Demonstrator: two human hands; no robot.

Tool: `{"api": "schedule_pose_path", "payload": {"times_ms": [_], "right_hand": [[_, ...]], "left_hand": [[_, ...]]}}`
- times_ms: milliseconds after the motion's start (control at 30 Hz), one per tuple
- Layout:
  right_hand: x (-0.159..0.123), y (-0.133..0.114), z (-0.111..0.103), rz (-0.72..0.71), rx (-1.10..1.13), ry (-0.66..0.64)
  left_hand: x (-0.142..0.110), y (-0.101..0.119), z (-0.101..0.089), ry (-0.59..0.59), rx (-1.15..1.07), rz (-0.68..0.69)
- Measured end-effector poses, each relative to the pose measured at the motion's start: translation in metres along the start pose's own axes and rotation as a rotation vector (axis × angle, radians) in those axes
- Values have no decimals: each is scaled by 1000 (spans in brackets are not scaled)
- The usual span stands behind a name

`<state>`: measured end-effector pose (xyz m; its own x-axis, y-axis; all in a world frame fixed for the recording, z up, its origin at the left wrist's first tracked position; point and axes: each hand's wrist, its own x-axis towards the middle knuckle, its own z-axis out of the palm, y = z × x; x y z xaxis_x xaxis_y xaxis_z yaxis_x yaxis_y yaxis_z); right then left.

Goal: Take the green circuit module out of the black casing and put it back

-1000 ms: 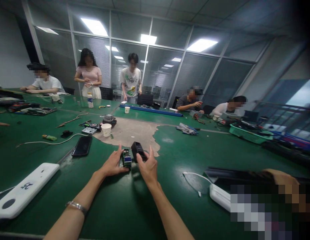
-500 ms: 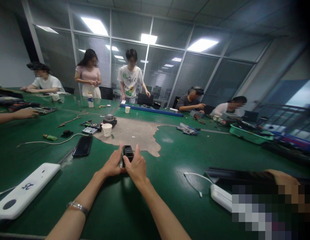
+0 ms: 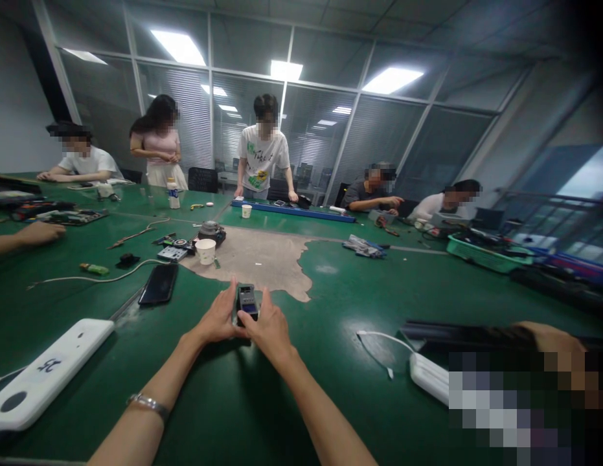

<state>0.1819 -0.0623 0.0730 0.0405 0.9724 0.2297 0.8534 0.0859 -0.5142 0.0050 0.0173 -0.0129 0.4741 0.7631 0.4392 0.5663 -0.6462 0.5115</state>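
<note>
In the head view, a small black box-shaped device (image 3: 246, 299) with a bluish patch on its near face is between my two hands, over the green table (image 3: 325, 375). My left hand (image 3: 220, 316) holds its left side, index finger extended forward. From the right, my right hand (image 3: 271, 318) grips it with the thumb across its lower front. The device's underside is hidden. Beyond the hands is a bare beige patch (image 3: 262, 252) of tabletop. To the left lies a black smartphone (image 3: 158, 285).
A paper cup (image 3: 205, 251), a cable (image 3: 107, 277) and electronic parts (image 3: 177, 249) lie ahead-left. A white bar-shaped unit (image 3: 51, 372) is at near left. Co-workers' hands are at left (image 3: 41, 234) and right (image 3: 556, 343), the latter by a white box (image 3: 430, 380).
The black device has tilted between my hands, showing more of its bluish face. Across the table, a standing person has shifted right and leans lower. The co-worker's hand at left has drawn back.
</note>
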Motion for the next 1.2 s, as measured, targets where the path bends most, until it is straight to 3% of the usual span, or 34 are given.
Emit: {"api": "schedule_pose_path", "payload": {"times_ms": [233, 367, 500, 733, 867, 1200], "right_hand": [[3, -3, 4, 0, -32, -39], [3, -9, 10, 21, -33, 12], [9, -10, -4, 31, 35, 94], [16, 29, -31, 104, 63, 204], [12, 51, -26, 158, 14, 188], [0, 68, -9, 139, -9, 150]], "left_hand": [[0, 2, 0, 10, 4, 28], [1, 1, 1, -2, 24, 16], [0, 3, -2, 2, 9, 3], [0, 3, -3, -22, 6, -19], [0, 3, -3, -35, 9, -21], [-1, 7, -6, -41, -4, -54]]}}
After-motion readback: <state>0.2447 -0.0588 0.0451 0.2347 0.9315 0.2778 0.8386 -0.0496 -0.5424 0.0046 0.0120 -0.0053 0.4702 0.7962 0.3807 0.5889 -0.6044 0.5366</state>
